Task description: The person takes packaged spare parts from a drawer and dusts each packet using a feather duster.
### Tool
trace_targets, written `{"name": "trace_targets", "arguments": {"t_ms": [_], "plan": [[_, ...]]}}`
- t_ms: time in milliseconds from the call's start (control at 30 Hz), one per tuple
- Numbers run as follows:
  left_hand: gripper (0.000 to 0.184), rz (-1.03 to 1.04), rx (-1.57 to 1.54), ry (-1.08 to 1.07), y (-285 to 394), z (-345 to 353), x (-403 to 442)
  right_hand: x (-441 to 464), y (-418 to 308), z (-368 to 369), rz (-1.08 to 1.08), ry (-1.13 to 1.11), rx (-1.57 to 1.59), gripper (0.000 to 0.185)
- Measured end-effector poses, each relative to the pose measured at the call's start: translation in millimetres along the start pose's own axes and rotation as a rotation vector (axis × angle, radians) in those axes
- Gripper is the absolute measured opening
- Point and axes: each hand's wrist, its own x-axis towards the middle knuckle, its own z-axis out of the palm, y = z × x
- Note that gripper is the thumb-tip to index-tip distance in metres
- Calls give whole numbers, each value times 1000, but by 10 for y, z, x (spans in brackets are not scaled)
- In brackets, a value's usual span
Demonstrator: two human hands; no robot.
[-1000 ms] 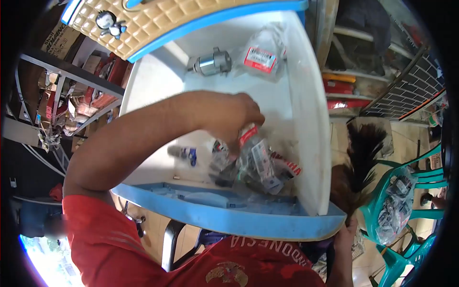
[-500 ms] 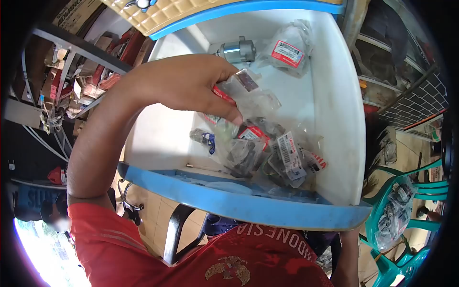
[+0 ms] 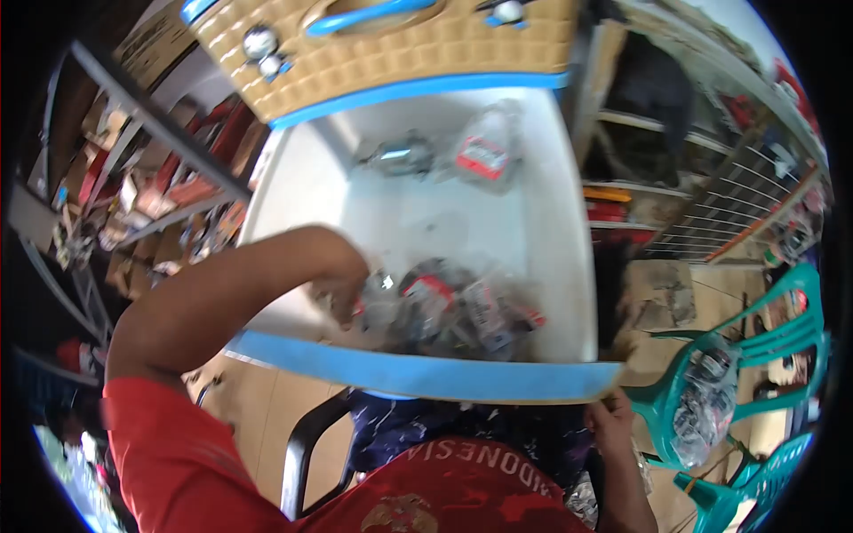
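The left hand (image 3: 345, 277) is hanging bent at the wrist inside the open drawer (image 3: 562, 231), fingers pointing down beside the plastic packets (image 3: 431, 306) heaped along the blue front (image 3: 444, 377); I'm judging the step in hand to be handling those packets, and the next move to be calling for a sure pinch on slippery wrapping; blur is hiding whether the left fingers are clamping anything, so I can't tell; the right hand (image 3: 611, 419) is resting just by the drawer's front right corner, and I can't tell whether its fingers are gripping; the packets are looking crumpled and see-through, showing red and white labels and darker contents; a shiny metal part (image 3: 402, 157) and a red-labelled bag (image 3: 484, 158) are sitting at the back, well apart from them.
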Motion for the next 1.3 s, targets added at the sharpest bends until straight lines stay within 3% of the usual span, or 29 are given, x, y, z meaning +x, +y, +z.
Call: {"name": "trace_targets", "arguments": {"t_ms": [33,67,100,267,400,433,467,533,667,767,800,900,933,1000,1067,1133,1167,1200,1267,1300], "plan": [[51,18,46,63,49,-17,-77,-20,-12,-28,-28,48,4,13],[51,22,-17,-9,-12,-38,-57,-12,1,-43,-35,30,-6,13],[50,47,69,123,56,-37,-233,-21,-5,-57,-39,2,-13,14],[44,112,-191,379,92,33,-821,-97,-133,-77,-45,28,29,15],[42,-24,-152,590,134,121,-1664,-174,-196,-38,-54,70,7,16],[39,-111,-220,746,228,230,-1938,-165,-179,-31,-121,43,18,16],[36,78,-330,897,123,365,-2048,-166,-176,-18,-135,36,25,16],[33,231,-443,1134,117,589,-2255,-213,-206,-9,-145,30,32,16],[37,277,-599,1327,224,1062,-2458,-356,-332,2,-250,80,41,16],[27,625,-702,1501,376,1451,-2400,-561,-546,38,-420,129,30,17],[27,603,-616,1577,513,1587,-2433,-662,-631,52,-440,151,25,17],[33,728,-504,1580,750,1932,-2386,-1061,-926,122,-647,184,-46,27],[35,622,-379,1627,887,2059,-2391,-1217,-1020,192,-684,98,9,33],[36,744,-248,1817,1091,2238,-2202,-1505,-1178,378,-735,21,43,38],[39,793,-284,1948,1328,2518,-2100,-1811,-1269,638,-904,-277,144,50],[37,793,-242,2139,1468,2712,-1917,-2060,-1305,907,-922,-329,240,86],[37,836,-327,2125,1562,2845,-1890,-2157,-1310,937,-870,-254,232,101],[37,896,-402,2046,1614,2956,-1874,-2231,-1291,1026,-988,-211,190,111],[38,962,-498,1943,1683,3105,-1860,-2461,-1325,1219,-1342,-197,15,113],[38,977,-485,1966,1707,3149,-1862,-2602,-1335,1224,-1367,-195,1,113]]}}
